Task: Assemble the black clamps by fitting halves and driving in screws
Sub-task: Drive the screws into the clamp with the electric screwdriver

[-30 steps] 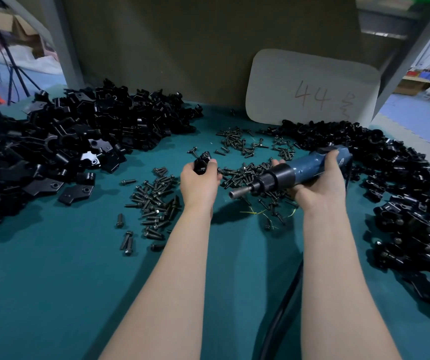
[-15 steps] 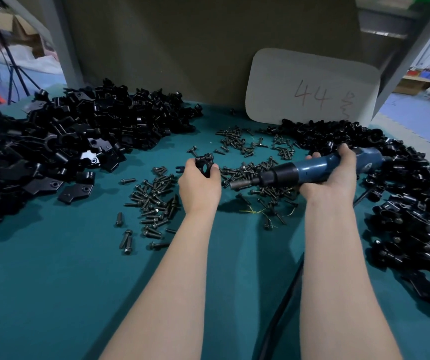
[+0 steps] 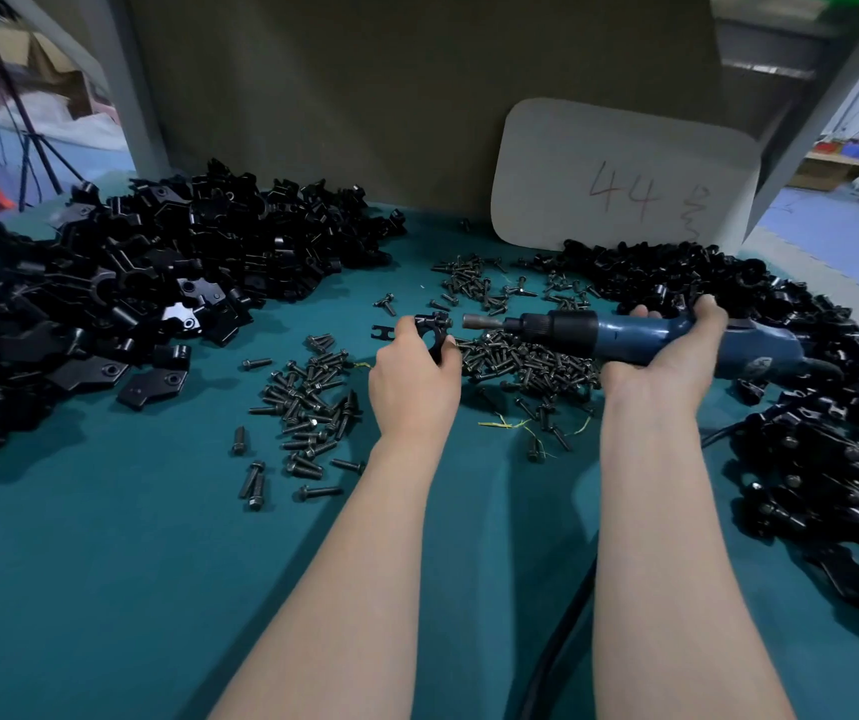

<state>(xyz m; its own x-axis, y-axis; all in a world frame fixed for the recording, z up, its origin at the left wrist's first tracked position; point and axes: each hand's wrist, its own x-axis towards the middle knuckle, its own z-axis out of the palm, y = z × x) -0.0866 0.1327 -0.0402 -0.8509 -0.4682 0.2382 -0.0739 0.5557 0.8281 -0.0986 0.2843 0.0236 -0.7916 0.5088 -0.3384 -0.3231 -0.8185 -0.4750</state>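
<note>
My left hand [image 3: 414, 379] grips a small black clamp [image 3: 433, 331] above the table's middle. My right hand [image 3: 664, 356] holds a blue and black electric screwdriver [image 3: 625, 337] lying almost level, its metal bit pointing left at the clamp with a small gap between them. Loose black screws [image 3: 521, 358] lie heaped under the tool, and more screws [image 3: 308, 407] are scattered to the left of my left hand. A big pile of black clamp halves [image 3: 157, 283] fills the left side.
A second pile of black clamps [image 3: 806, 407] runs along the right edge. A white card marked 44 [image 3: 625, 179] leans on the back wall. The screwdriver's black cable [image 3: 562, 636] trails toward me between my arms. The green table top [image 3: 105, 589] lies bare in front.
My right hand swung the screwdriver from tilted down-left to nearly level and lifted it toward the clamp. My left hand raised the clamp slightly and turned it toward the bit.
</note>
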